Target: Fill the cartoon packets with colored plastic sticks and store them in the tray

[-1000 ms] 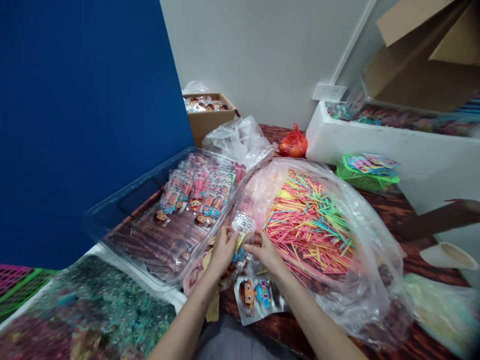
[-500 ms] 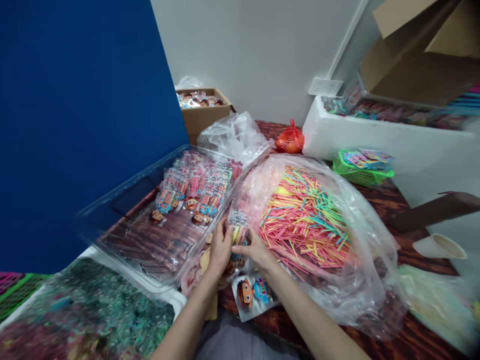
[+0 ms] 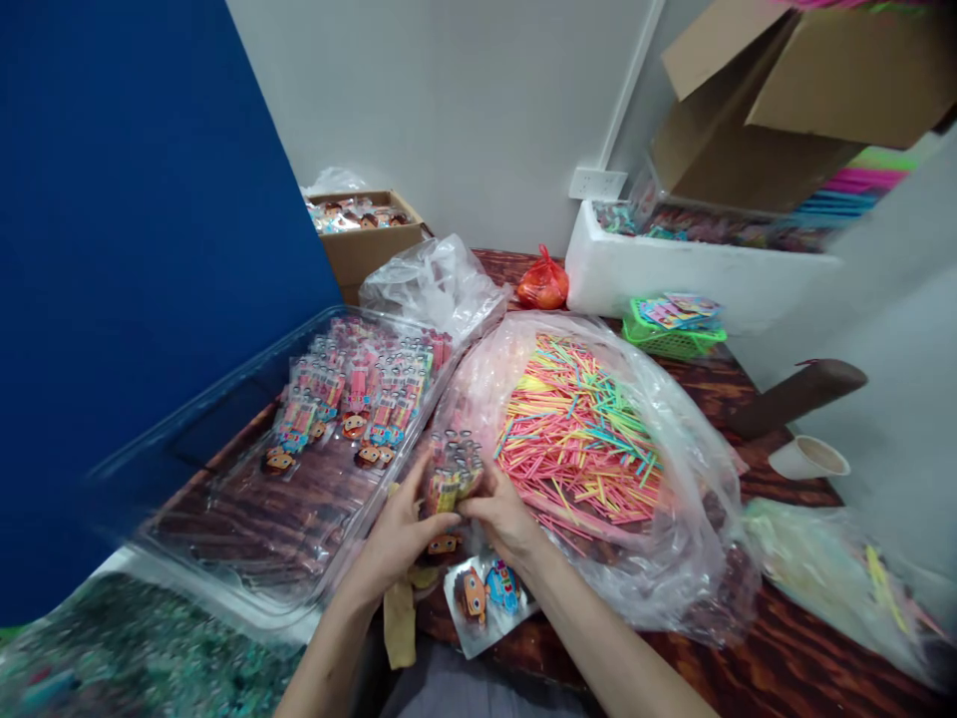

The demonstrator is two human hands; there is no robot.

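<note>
Both my hands hold a small clear cartoon-printed packet of coloured sticks upright at the near table edge. My left hand grips its left side, my right hand pinches its right side. An empty cartoon packet lies flat just below my hands. A big clear plastic bag spread open to the right holds a heap of loose pink, yellow, green and blue sticks. To the left a clear plastic tray holds several filled packets in rows.
A blue panel stands at left. At the back sit a cardboard box of packets, a crumpled clear bag, a red bag, a white foam box and a green basket. Another person's arm and a paper cup are at right.
The view has swung left and down a little. My hands have stayed on the packet, closing tighter round its sides.
</note>
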